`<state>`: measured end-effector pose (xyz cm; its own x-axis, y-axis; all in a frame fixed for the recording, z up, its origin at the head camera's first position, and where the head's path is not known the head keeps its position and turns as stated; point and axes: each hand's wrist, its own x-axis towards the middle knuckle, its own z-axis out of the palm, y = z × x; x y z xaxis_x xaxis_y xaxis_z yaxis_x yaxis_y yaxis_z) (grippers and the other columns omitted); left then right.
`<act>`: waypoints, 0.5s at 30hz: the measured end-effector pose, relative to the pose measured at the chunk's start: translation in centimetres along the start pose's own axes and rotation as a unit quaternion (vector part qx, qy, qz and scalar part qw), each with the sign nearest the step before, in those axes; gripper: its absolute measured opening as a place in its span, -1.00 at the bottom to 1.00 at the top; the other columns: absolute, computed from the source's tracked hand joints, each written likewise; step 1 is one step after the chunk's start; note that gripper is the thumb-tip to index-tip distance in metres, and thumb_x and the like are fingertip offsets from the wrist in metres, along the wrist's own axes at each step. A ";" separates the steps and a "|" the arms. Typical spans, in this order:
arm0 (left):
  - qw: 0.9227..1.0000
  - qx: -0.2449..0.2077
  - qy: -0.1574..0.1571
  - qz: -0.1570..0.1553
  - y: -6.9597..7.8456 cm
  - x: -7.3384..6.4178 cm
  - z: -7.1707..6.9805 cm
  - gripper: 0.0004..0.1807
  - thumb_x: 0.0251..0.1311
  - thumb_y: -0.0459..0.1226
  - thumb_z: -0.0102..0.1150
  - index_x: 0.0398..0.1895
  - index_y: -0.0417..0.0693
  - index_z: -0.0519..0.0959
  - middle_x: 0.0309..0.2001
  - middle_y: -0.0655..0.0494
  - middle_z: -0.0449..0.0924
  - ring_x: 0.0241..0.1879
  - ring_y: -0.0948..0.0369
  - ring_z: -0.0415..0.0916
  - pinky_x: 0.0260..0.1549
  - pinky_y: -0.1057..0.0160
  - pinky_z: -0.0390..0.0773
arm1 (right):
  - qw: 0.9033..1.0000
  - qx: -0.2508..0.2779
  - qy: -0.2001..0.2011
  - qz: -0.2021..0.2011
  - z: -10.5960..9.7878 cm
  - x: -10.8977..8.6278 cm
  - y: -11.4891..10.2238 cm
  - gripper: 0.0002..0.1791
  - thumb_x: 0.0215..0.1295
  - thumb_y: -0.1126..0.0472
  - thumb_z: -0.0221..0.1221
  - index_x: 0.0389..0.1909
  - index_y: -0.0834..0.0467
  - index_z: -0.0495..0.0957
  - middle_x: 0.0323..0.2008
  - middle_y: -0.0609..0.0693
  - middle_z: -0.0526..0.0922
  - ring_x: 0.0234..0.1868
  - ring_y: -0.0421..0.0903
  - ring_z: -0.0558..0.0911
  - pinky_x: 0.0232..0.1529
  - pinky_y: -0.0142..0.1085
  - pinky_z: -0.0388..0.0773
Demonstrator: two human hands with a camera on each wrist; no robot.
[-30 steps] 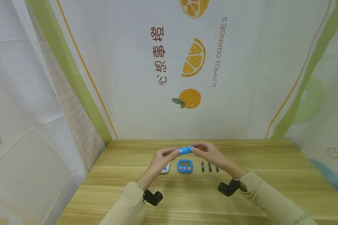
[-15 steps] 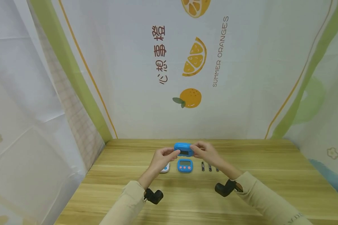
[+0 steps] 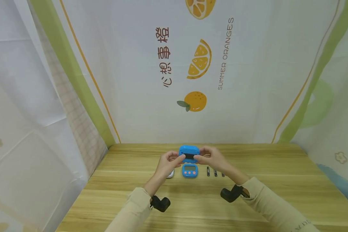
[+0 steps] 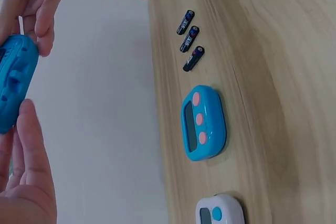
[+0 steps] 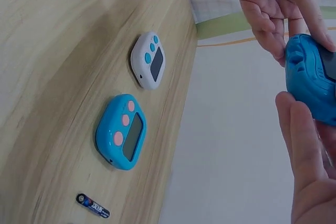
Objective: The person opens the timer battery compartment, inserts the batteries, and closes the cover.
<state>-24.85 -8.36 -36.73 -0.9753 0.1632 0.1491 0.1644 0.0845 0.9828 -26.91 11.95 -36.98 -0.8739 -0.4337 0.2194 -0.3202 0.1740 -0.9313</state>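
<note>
Raised above the table, a blue digital timer [image 3: 189, 149] has its back turned to the head view, with a dark rectangular panel showing. My left hand [image 3: 167, 163] pinches its left end, thumb on the back. At the other end my right hand [image 3: 215, 158] grips it likewise, its thumb over the panel's right part. Both wrist views show the held timer [image 4: 17, 85] between the two hands. A second blue timer [image 3: 189, 170] with pink buttons lies face up below it. A white timer [image 5: 147, 60] with blue buttons lies to the left, partly behind my left hand in the head view.
Three black AAA batteries [image 4: 189, 39] lie in a row on the wooden table [image 3: 191, 203], right of the blue timer. A white curtain [image 3: 127, 80] with orange prints hangs behind the table's back edge.
The held timer has tilted from nearly edge-on to showing its back to the head view. My right thumb has moved from its end onto the back. My left hand keeps its hold.
</note>
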 end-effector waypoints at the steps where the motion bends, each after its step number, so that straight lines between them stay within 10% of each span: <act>1: 1.000 0.000 0.006 0.003 0.2 -0.1 0.1 -0.72 0.10 -0.30 0.15 -0.26 -0.41 0.47 -0.39 0.00 0.58 -0.34 0.02 0.57 -0.33 0.20 0.59 | 1.000 0.000 0.000 0.001 0.0 0.0 0.0 -0.65 0.18 0.25 0.14 -0.19 0.48 0.37 -0.33 0.19 0.51 -0.32 0.03 0.61 -0.27 -0.26 0.58; 15: 0.994 -0.086 0.061 0.008 -2.5 0.8 2.4 -0.57 0.15 -0.17 0.10 -0.03 -0.33 0.42 -0.17 -0.12 0.55 -0.18 0.11 0.54 -0.18 0.18 0.54 | 0.987 0.131 0.036 0.083 0.9 0.4 0.5 -0.50 0.19 0.10 0.13 -0.07 0.44 0.30 -0.15 0.25 0.50 -0.11 0.08 0.55 -0.10 -0.22 0.50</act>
<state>-25.73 -6.10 -39.35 -0.9850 0.0413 0.1676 0.1635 -0.0883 0.9826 -27.09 11.12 -37.62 -0.9332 -0.3527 0.0696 -0.0734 -0.0025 -0.9973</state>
